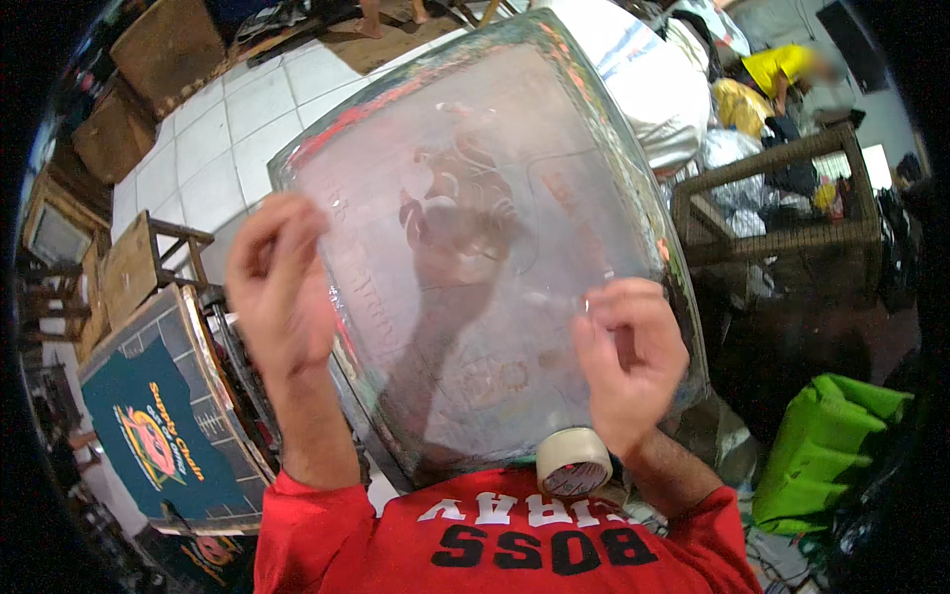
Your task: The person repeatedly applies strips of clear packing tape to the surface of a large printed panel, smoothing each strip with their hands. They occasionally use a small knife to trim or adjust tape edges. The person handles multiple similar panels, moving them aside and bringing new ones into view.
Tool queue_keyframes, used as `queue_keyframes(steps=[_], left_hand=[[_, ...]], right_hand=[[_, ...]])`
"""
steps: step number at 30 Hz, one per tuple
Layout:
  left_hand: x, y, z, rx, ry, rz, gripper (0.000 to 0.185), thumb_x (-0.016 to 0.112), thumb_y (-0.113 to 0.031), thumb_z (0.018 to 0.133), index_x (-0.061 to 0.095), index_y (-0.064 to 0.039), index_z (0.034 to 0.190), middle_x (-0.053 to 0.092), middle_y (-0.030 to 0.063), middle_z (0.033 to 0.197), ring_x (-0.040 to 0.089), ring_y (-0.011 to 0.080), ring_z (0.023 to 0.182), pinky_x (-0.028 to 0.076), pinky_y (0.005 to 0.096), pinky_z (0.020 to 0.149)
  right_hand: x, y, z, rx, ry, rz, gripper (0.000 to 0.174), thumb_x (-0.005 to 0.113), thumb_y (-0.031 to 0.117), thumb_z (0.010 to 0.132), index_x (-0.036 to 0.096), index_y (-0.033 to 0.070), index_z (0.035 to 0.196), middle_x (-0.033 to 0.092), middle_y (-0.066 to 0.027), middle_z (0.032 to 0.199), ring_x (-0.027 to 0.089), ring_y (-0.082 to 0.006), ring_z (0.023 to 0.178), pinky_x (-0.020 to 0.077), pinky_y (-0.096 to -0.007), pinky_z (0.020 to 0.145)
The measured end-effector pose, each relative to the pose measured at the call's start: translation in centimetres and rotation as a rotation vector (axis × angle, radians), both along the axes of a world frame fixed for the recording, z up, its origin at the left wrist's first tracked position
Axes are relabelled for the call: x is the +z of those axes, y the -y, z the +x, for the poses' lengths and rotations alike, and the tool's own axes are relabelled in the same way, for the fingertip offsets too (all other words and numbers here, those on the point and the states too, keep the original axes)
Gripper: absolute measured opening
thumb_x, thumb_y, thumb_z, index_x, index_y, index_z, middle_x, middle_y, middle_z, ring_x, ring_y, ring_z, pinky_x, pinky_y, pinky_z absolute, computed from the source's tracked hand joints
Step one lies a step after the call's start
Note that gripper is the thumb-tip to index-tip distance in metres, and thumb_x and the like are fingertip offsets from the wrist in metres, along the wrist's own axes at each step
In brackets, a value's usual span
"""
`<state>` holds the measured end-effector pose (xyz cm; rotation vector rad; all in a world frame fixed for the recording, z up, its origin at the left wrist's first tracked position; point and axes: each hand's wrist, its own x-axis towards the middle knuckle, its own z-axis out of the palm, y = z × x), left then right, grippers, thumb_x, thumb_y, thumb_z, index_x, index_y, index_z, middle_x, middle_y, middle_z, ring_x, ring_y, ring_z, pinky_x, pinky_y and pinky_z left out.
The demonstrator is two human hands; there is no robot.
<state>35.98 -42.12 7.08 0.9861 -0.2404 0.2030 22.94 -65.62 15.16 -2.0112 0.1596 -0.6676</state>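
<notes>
A screen-printing frame [475,245] with a translucent mesh lies in front of me; faint shapes and lettering show on the mesh, and paint stains line its rim. Above the left edge of the frame is my left hand [278,275], blurred, its fingers curled towards the thumb. My right hand [631,349] is over the frame's lower right part, thumb and forefinger pinched together. A clear, shiny strip seems to lie by those fingertips, too faint to be sure. Near my right wrist, a roll of tape [574,462] stands on the near edge of the frame, against my red shirt.
A board with a dark green printed cloth [159,431] is at the lower left, near a wooden stool [137,267]. At right are a green folded bag [824,453], a wooden mesh-sided frame [787,200] and white sacks [653,96]. A person in yellow [775,70] is farther back.
</notes>
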Motion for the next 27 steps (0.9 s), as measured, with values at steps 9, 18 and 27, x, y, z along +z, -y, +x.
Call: queue_keyframes(steps=[9,18,27], left_hand=[[-4.6,5.4,7.1,-0.047,-0.202,0.359,0.016,0.081,-0.006,0.091,0.083,-0.001,0.106,0.078,0.0038,0.095,0.065,0.0092,0.086,0.049,0.0232,0.079],[-7.3,7.2,10.8,-0.038,0.000,0.721,0.057,0.088,-0.011,0.081,0.072,-0.003,0.135,0.076,0.0017,0.084,0.057,0.0071,0.072,0.045,0.0241,0.065],[-7.9,8.8,11.2,-0.084,-0.049,0.553,0.099,0.084,-0.005,0.082,0.027,0.009,0.162,0.076,0.0052,0.082,0.067,0.0073,0.073,0.052,0.0234,0.069]], right_hand=[[-6.8,1.4,1.9,-0.040,-0.129,-0.525,0.022,0.087,0.009,0.080,0.066,0.012,0.088,0.068,0.0010,0.083,0.055,-0.0172,0.069,0.0416,-0.0352,0.074],[-8.4,-0.6,2.4,0.007,-0.238,-0.531,0.030,0.087,0.013,0.079,0.060,0.012,0.092,0.069,0.0021,0.087,0.061,-0.0171,0.069,0.0392,-0.0391,0.080],[-8.7,-0.8,2.7,0.012,-0.257,-0.596,0.033,0.087,0.015,0.079,0.062,0.010,0.099,0.071,0.0026,0.091,0.066,-0.0214,0.088,0.0372,-0.0424,0.082]])
